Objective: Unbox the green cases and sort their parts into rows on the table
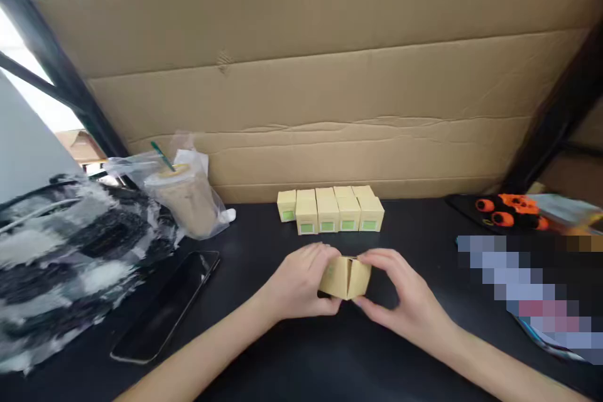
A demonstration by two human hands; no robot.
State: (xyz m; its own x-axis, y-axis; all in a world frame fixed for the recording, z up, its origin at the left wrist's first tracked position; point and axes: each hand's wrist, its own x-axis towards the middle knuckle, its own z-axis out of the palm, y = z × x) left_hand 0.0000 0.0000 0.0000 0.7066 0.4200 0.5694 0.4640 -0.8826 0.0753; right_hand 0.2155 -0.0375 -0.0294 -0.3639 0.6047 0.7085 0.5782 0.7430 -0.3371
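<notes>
Cardboard sheet (301,91), upright, behind black counter (400,367). Cluster of yellow boxes (327,210), green-labelled, near the sheet. Left hand (304,279) and right hand (402,289), both clamped on one small carton (338,279), between them, before the cluster.

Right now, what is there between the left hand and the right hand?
In the head view, a small pale-yellow cardboard box is held between the left hand and right hand.

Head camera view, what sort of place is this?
Probably a makeshift work area: a black tabletop, a cardboard panel behind it, and small yellow boxes lined up.
</notes>
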